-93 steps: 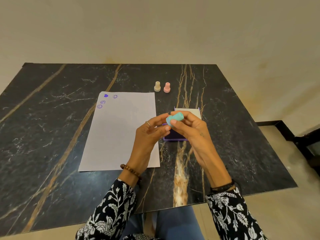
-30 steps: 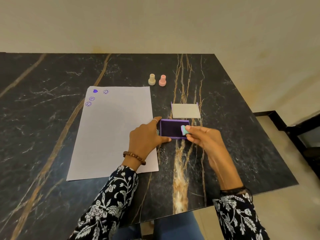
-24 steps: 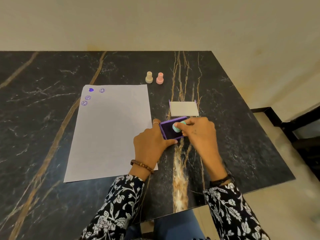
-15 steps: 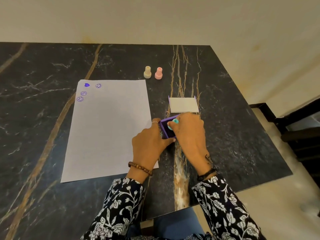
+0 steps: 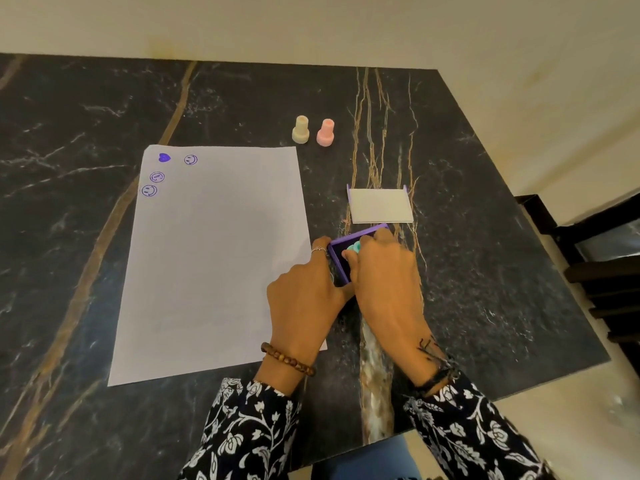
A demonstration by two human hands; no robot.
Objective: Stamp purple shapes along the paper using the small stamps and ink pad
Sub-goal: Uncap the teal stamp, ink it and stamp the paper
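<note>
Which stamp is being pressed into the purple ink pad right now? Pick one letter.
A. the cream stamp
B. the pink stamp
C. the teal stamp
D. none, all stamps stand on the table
C: the right hand presses the teal stamp into the ink pad, while the cream stamp and pink stamp stand untouched beyond the paper.

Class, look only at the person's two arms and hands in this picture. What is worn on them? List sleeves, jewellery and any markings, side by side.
Both sleeves are black with a white floral print. The left hand has a silver ring on one finger and a brown wooden bead bracelet at the wrist. The right hand has a black cord band at its wrist, with a small dark marking just above it.
</note>
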